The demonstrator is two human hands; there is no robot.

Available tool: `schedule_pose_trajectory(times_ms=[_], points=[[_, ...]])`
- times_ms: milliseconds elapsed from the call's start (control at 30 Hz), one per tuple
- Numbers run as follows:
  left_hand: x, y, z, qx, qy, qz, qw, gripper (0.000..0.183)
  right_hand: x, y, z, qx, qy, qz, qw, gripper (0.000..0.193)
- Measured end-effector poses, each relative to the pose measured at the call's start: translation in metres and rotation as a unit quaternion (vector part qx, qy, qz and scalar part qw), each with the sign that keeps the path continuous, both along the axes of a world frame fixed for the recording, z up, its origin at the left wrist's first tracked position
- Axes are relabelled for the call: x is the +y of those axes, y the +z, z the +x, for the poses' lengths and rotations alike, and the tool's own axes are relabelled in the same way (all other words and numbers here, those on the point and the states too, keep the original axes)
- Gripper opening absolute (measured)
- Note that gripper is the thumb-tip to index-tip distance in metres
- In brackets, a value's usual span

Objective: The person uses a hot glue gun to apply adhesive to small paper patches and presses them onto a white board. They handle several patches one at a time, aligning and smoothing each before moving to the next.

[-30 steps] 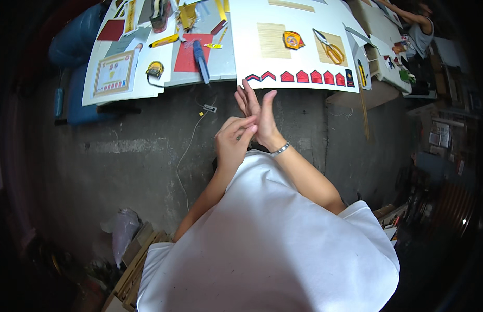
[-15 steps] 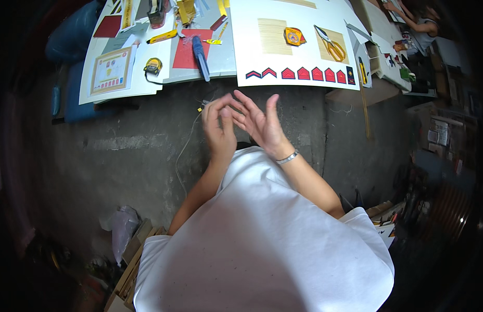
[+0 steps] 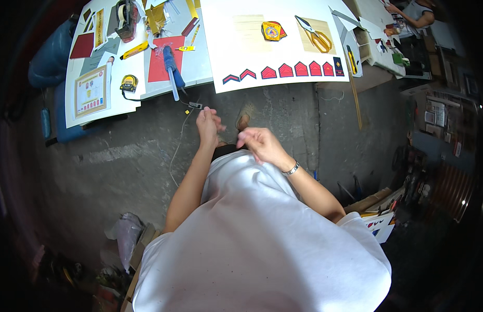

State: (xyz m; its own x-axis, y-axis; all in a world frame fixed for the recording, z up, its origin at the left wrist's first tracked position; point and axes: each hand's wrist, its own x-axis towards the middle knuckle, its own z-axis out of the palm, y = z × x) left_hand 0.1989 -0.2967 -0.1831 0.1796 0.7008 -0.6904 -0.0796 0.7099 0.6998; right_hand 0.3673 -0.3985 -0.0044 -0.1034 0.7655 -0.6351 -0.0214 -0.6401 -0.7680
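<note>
Both my hands are in front of my white shirt, short of the table's near edge, and neither holds anything visible. My left hand [image 3: 207, 126] is raised with its fingers loosely bent and apart, slightly blurred. To its right, my right hand [image 3: 263, 144] has its fingers curled in together, and a metal bracelet [image 3: 291, 168] circles that wrist. Beyond them lies a white board [image 3: 228, 60] with a row of red chevron patches [image 3: 286, 69]. An orange-and-red emblem patch [image 3: 273, 31] and orange-handled scissors [image 3: 320, 40] rest on the board.
Left on the table are a yellow tape measure [image 3: 129, 83], a utility knife [image 3: 134, 50], a blue glue gun [image 3: 171, 67], a red sheet [image 3: 157, 73], a tape dispenser [image 3: 126, 21] and a framed print [image 3: 91, 89]. A cord [image 3: 175, 151] crosses the floor. Another person [image 3: 419, 14] is far right.
My hands have moved apart from close together with fingers spread. The right dropped nearer my shirt and curled its fingers; the left bent its own. The view shifted, so the table sits further left.
</note>
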Motion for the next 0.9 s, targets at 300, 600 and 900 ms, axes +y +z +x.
schedule_pose_trajectory(times_ms=[300, 600, 900], points=[[-0.003, -0.032, 0.086, 0.044, -0.159, -0.084, 0.983, 0.055, 0.033, -0.115, 0.145, -0.562, 0.057, 0.226, 0.794, 0.044], [0.009, -0.081, 0.221, -0.131, 0.098, -0.174, 0.971, 0.043, 0.087, -0.194, 0.191, -0.559, 0.215, 0.281, 0.75, 0.059], [0.011, -0.073, 0.215, -0.102, 0.101, -0.109, 0.984, 0.043, 0.112, -0.176, 0.197, -0.507, 0.149, 0.26, 0.809, 0.062]])
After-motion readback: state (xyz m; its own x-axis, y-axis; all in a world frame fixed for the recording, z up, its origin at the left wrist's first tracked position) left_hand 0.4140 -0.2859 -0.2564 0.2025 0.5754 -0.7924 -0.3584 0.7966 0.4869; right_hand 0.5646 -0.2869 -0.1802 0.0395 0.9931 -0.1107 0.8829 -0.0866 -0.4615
